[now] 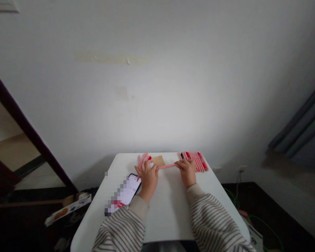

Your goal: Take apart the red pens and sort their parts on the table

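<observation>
Between my two hands a slim pink pen is stretched out level, just above the white table. My left hand pinches its left end, and my right hand grips its right end. Beyond my left hand lie a few loose pink pens, partly hidden by the fingers. A row of several pink and red pens lies side by side at the far right of the table, next to my right hand. Behind the held pen rests a flat tan piece, perhaps card or paper.
A phone with a lit screen lies on the white table, left of my left forearm. The table's far edge is close to a pale wall. Green cable runs over the floor at the right.
</observation>
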`<state>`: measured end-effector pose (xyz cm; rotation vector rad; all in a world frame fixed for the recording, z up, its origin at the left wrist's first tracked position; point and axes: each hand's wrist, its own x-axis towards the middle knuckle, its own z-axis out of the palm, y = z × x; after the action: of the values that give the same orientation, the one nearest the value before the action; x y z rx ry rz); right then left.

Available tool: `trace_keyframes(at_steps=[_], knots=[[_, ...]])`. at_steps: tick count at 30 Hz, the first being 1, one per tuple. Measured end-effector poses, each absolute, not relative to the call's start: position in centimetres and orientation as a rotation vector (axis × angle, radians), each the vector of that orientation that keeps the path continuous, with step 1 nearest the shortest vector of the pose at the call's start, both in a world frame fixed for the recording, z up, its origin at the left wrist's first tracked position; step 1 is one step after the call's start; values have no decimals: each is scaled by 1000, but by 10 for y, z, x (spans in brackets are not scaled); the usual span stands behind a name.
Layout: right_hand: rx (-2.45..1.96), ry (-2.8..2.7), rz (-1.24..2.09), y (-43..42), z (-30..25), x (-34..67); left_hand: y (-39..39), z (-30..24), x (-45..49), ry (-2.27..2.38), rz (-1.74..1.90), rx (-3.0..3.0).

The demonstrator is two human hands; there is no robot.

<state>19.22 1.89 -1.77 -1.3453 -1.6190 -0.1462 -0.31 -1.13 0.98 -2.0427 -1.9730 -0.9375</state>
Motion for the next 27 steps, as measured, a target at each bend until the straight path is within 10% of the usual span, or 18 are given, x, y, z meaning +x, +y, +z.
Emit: trace_keyframes(at_steps=[27], knots=[[-1335, -1636, -150, 24, -24, 197, -13, 11, -4, -1978, -955, -2056]])
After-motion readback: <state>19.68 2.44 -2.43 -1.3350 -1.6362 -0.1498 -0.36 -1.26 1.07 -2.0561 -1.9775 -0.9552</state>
